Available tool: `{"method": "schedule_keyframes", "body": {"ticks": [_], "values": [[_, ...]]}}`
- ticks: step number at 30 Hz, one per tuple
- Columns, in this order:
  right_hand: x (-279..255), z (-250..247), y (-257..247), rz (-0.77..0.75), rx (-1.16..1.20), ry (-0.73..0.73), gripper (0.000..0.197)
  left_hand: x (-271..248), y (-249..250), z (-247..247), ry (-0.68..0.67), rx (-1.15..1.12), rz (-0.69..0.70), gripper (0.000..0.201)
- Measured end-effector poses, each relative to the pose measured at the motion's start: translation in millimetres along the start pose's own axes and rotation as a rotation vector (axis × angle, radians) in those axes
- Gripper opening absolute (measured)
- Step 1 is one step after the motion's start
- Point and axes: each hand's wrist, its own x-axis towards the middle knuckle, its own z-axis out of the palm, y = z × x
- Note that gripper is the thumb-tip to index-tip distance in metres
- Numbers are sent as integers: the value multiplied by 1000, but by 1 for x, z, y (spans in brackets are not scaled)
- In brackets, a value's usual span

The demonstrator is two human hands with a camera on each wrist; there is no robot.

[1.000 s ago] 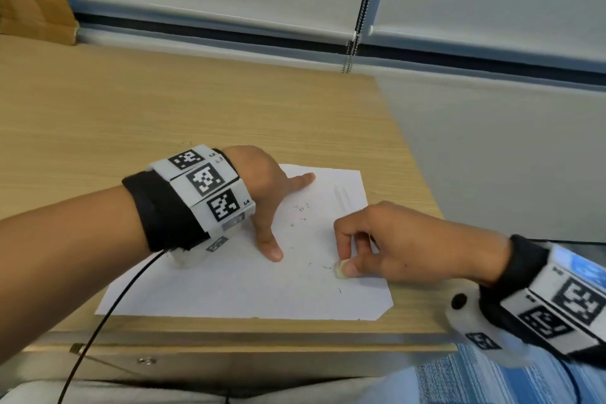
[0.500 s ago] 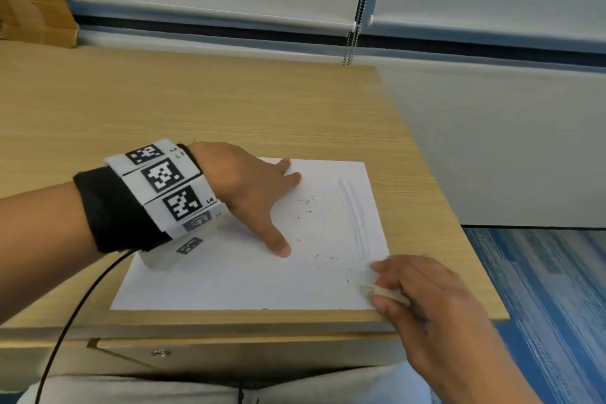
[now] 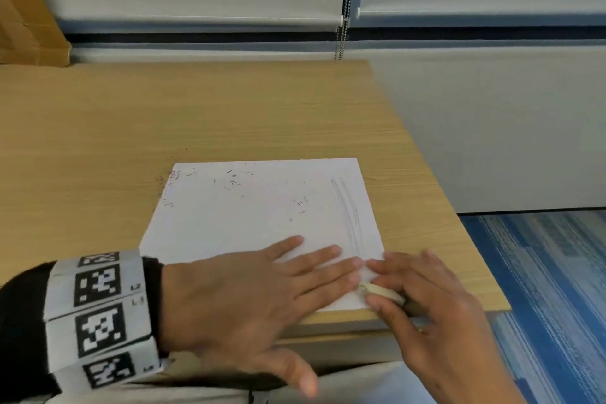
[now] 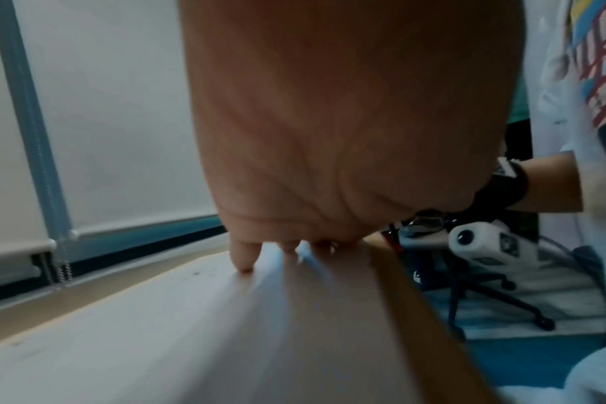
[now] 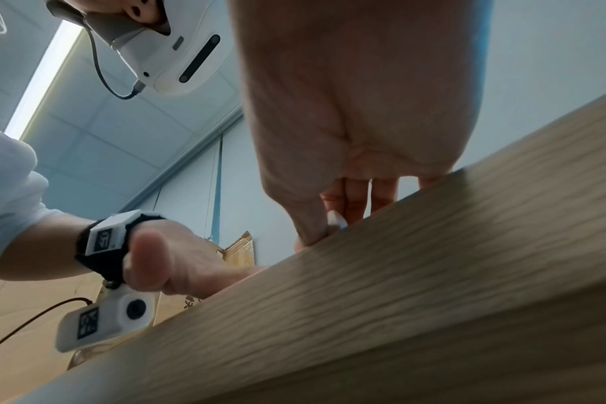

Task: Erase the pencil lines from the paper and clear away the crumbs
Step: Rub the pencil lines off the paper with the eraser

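Pinching the eraser (image 3: 382,291) in the right hand (image 3: 436,311) at the near right corner of the paper (image 3: 229,226); left hand (image 3: 249,302) flat, fingers straight, pinning the sheet on the surface (image 3: 164,121). Erasing underway, probably: pencil lines (image 3: 349,210) and crumbs (image 3: 231,179) remaining. Next, rubbing along those lines.

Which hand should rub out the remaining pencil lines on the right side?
Right hand: it pinches the eraser just below the pencil lines. Left hand lies flat, holding the paper.
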Motion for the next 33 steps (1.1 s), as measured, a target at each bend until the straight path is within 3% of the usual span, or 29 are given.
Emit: {"method": "schedule_keyframes", "body": {"ticks": [4, 6, 9, 11, 14, 16, 18, 20, 23, 25, 30, 33], "values": [[0, 0, -1, 10, 16, -8, 24, -9, -25, -6, -86, -34, -319, 96], [0, 0, 0, 11, 29, -1, 24, -10, -27, -7, -85, -2, -365, 98], [1, 1, 2, 8, 39, 7, 24, -4, -10, 1, 99, 99, -68, 100], [1, 1, 2, -3, 42, 16, 26, 0, 0, 2, 96, 117, 46, 97], [1, 1, 2, 8, 58, 13, 26, 0, -18, -8, -80, -43, -186, 97], [1, 0, 1, 21, 71, 11, 28, 1, -42, -14, -119, -60, -344, 99], [1, 1, 1, 24, 78, 19, 36, 3, -56, -18, -112, -48, -411, 101], [2, 1, 1, 28, 80, 28, 41, 12, -51, -24, -84, 32, -307, 101], [2, 2, 2, 25, 77, 36, 41, 29, -24, -24, -47, 139, -15, 98], [2, 2, 1, 20, 73, 37, 39, 35, -20, -19, -40, 118, 21, 95], [1, -1, 0, 40, 57, 9, 27, 20, -63, -25, -136, -118, -341, 96], [3, -1, -2, 45, 50, 1, 23, 12, -83, -29, -153, -215, -507, 109]]}}
